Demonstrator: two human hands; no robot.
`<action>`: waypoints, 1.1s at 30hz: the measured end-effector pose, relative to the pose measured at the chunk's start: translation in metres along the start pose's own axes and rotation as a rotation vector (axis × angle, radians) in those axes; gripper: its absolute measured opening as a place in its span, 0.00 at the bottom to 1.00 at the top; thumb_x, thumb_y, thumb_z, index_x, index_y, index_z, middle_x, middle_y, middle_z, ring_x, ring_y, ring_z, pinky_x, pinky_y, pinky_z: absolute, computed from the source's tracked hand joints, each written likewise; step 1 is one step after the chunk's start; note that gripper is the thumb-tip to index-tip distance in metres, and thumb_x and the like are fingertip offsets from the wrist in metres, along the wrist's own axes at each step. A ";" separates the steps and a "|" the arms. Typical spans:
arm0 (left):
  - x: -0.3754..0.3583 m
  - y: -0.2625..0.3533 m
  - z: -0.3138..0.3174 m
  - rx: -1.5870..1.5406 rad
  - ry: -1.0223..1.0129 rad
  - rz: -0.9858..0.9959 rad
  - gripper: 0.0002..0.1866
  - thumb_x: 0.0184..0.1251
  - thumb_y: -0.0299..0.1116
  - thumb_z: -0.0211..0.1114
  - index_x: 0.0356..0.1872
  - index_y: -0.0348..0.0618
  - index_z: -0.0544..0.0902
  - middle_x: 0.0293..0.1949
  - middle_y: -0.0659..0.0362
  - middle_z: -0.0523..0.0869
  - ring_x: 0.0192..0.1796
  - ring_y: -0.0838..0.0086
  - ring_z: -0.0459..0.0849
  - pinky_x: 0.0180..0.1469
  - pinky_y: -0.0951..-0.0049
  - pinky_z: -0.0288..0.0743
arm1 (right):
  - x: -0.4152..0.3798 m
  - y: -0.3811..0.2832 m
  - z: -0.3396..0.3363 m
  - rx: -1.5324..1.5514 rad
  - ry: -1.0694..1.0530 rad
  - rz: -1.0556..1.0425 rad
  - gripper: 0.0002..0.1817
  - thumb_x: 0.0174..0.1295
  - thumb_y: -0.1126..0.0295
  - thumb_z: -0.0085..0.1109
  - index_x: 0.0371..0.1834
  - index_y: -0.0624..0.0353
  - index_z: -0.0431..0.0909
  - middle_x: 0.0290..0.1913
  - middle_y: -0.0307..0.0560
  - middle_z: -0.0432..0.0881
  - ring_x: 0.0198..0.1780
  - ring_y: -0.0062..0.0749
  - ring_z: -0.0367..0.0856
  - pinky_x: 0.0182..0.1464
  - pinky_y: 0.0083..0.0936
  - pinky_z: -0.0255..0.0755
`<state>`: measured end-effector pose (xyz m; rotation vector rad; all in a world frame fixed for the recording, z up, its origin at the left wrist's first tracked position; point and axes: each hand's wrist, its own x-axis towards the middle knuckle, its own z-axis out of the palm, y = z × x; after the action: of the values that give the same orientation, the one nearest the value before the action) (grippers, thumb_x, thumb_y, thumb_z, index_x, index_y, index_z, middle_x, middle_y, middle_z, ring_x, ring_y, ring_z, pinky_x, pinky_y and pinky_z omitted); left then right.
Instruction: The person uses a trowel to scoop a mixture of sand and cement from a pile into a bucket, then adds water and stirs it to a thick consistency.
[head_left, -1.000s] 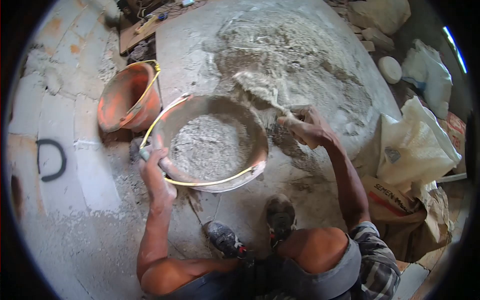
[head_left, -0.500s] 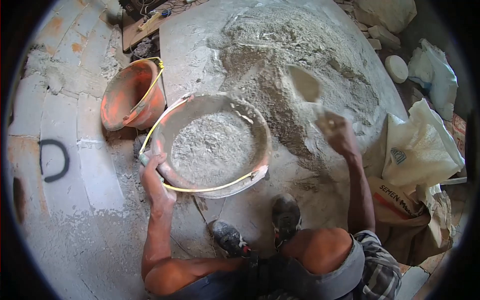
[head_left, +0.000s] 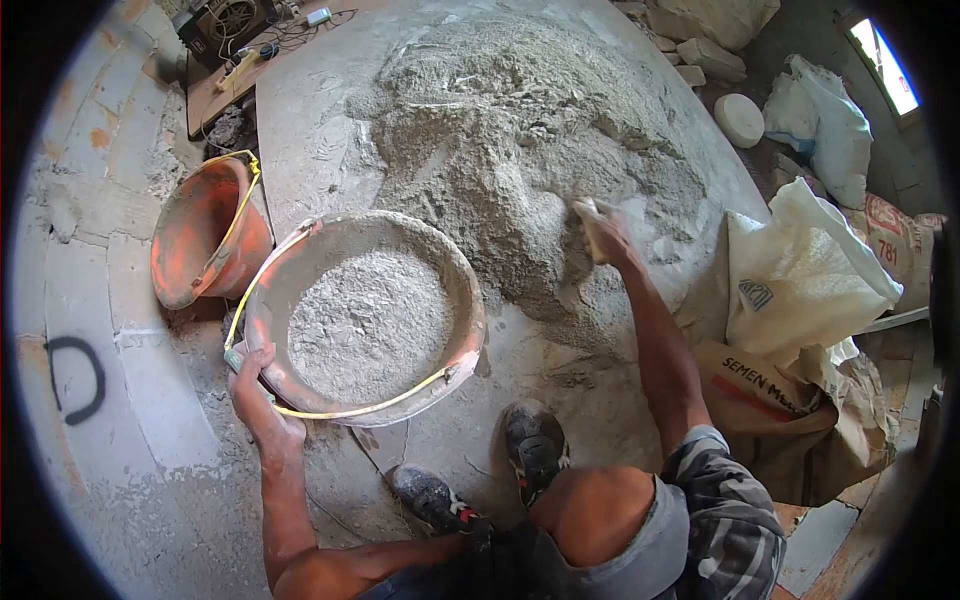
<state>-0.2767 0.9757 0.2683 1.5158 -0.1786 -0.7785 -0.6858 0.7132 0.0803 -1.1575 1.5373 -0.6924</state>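
**mixer_dan:** So, compared with a second ago, the scoop has been swung away from the big round mortar-caked bucket and pushed back into the grey heap of dry sand-cement mix. A load was being tipped over the rim back then; now nothing is seen in the air, and the right hand is pressed against the near right slope of the heap, closed around a handle. The blade can't be made out, it seems to be buried.

**trowel_tom:** Agreed. The bucket is kept steady at its near left rim by the left hand, which is clamped round the yellow wire bail. It's judged to be roughly half full of powder, so another scoop is probably being loaded.

**mixer_dan:** The smaller orange bucket is left lying tilted just to the far left, untouched. White cement sacks are stacked at the right, well apart from the bucket. Two dusty shoes are planted just near of it.
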 end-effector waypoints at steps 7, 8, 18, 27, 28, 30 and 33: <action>-0.004 0.002 0.007 0.003 0.028 0.030 0.19 0.55 0.30 0.62 0.48 0.34 0.78 0.43 0.57 0.78 0.49 0.69 0.77 0.55 0.69 0.68 | -0.007 -0.008 0.014 0.190 -0.095 0.093 0.15 0.66 0.55 0.64 0.38 0.55 0.77 0.26 0.35 0.75 0.19 0.18 0.72 0.17 0.19 0.66; -0.003 0.001 0.007 0.005 0.018 0.037 0.19 0.54 0.30 0.62 0.48 0.34 0.78 0.43 0.56 0.78 0.49 0.69 0.77 0.55 0.69 0.68 | -0.013 -0.010 0.011 0.188 -0.097 0.092 0.15 0.66 0.55 0.64 0.38 0.55 0.77 0.26 0.35 0.75 0.19 0.18 0.72 0.17 0.19 0.66; 0.005 -0.007 0.000 -0.003 -0.052 0.062 0.20 0.53 0.30 0.64 0.48 0.36 0.79 0.44 0.58 0.79 0.50 0.69 0.78 0.59 0.71 0.66 | -0.090 -0.078 0.008 0.177 -0.357 0.089 0.14 0.66 0.58 0.64 0.41 0.57 0.76 0.22 0.33 0.71 0.18 0.16 0.69 0.15 0.17 0.61; -0.002 -0.001 0.001 -0.063 0.008 0.061 0.11 0.52 0.25 0.62 0.39 0.38 0.77 0.35 0.61 0.77 0.38 0.73 0.76 0.46 0.73 0.70 | -0.159 -0.149 0.092 -0.478 -0.793 -0.416 0.20 0.67 0.62 0.60 0.59 0.59 0.79 0.39 0.54 0.87 0.27 0.33 0.83 0.31 0.34 0.79; -0.002 -0.002 0.000 -0.069 0.004 0.062 0.10 0.52 0.25 0.62 0.38 0.39 0.76 0.34 0.61 0.76 0.37 0.74 0.75 0.45 0.73 0.70 | -0.161 -0.145 0.103 -0.475 -0.792 -0.413 0.20 0.67 0.62 0.60 0.59 0.59 0.79 0.39 0.54 0.87 0.27 0.33 0.83 0.31 0.34 0.79; -0.002 -0.002 -0.004 -0.072 -0.002 0.038 0.10 0.52 0.26 0.62 0.37 0.39 0.76 0.34 0.61 0.76 0.37 0.74 0.75 0.45 0.73 0.69 | -0.164 -0.137 0.122 -0.526 -0.850 -1.029 0.16 0.70 0.66 0.55 0.59 0.53 0.80 0.42 0.54 0.87 0.28 0.37 0.84 0.33 0.36 0.82; -0.001 -0.004 -0.008 -0.067 0.005 0.053 0.11 0.52 0.27 0.62 0.38 0.39 0.76 0.35 0.60 0.76 0.39 0.74 0.75 0.46 0.73 0.69 | -0.186 -0.159 0.104 -0.688 -0.636 -1.093 0.14 0.69 0.72 0.52 0.55 0.49 0.81 0.34 0.51 0.86 0.25 0.34 0.82 0.28 0.33 0.82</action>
<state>-0.2742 0.9834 0.2639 1.4440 -0.1869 -0.7315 -0.5386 0.8402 0.2614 -2.4985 0.4816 -0.3620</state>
